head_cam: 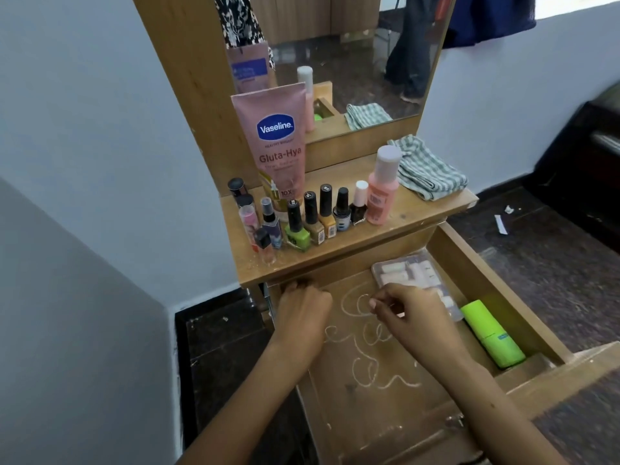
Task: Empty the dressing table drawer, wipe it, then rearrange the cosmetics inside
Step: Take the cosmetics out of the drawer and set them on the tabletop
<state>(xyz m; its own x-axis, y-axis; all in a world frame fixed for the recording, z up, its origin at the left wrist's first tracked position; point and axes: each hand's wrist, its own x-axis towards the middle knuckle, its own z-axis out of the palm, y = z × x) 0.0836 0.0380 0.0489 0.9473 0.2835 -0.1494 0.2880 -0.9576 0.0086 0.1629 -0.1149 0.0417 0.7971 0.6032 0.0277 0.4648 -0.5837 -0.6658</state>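
The wooden drawer (496,283) is pulled open below the dressing table top (416,209). White chalky squiggles (365,333) mark its floor. A clear case of small pale tubes (409,273) and a green tube (489,333) lie along its right side. My left hand (302,310) reaches into the back left corner, fingers curled, and what they touch is hidden. My right hand (412,317) hovers over the middle with fingertips pinched together; I cannot tell if they hold anything. On the top stand a pink Vaseline tube (278,142), several nail polish bottles (315,216) and a pink bottle (382,189).
A folded green-striped cloth (426,169) lies at the back right of the table top, under the mirror (352,55). A white wall is at the left. Dark floor (543,263) with paper scraps (501,224) lies to the right, and dark furniture (590,169) stands at far right.
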